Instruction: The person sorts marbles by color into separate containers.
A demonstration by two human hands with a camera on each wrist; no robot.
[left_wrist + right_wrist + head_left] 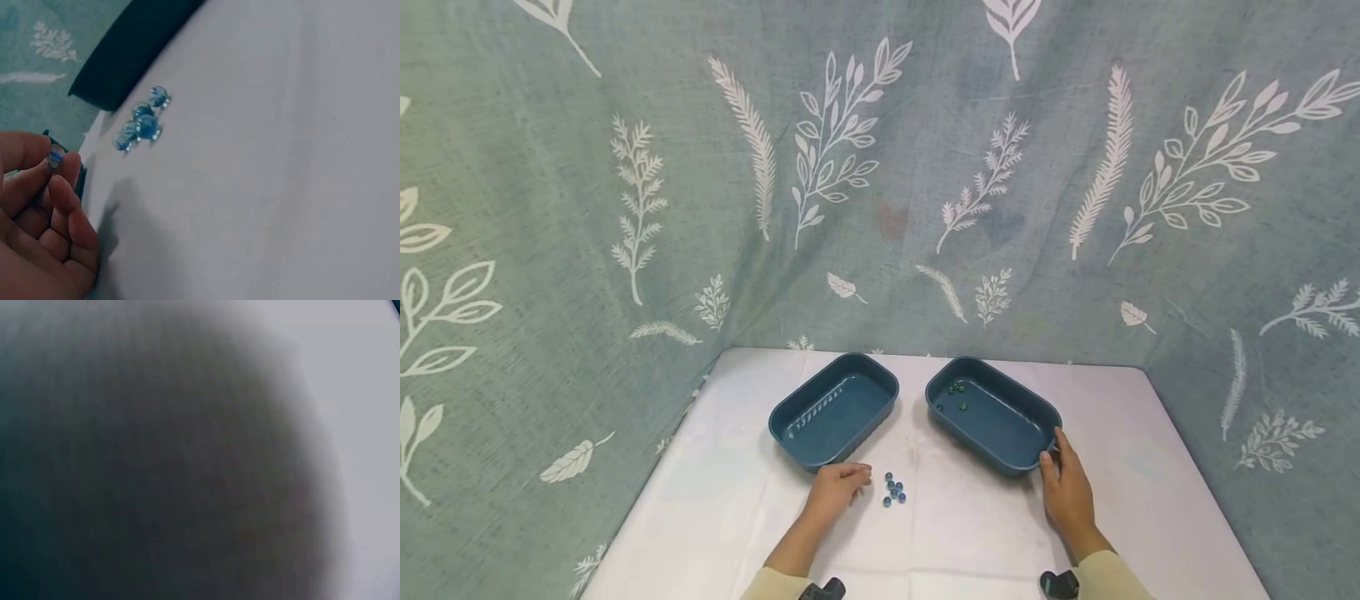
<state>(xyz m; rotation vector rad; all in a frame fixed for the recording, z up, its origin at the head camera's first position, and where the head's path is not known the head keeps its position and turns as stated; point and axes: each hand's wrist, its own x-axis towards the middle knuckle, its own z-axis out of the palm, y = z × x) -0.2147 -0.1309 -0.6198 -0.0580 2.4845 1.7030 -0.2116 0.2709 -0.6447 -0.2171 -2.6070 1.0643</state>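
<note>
My left hand [841, 485] pinches a blue marble [54, 159] between thumb and fingertips, just in front of the left blue tray [807, 400]. To the right of this hand, several loose blue marbles [894, 493] lie in a small cluster on the white cloth; they also show in the left wrist view. My right hand [1069, 492] holds the near right corner of the right blue tray [1000, 421], with thumb and fingers spread about its rim. Several small green marbles [961, 388] lie toward the far left end inside that tray. The right wrist view is mostly a dark blur.
A white cloth [970, 533] covers the table under both trays. Green fabric [880, 208] printed with white leaves hangs behind the table and along both sides. The two trays stand apart, angled away from each other toward the front.
</note>
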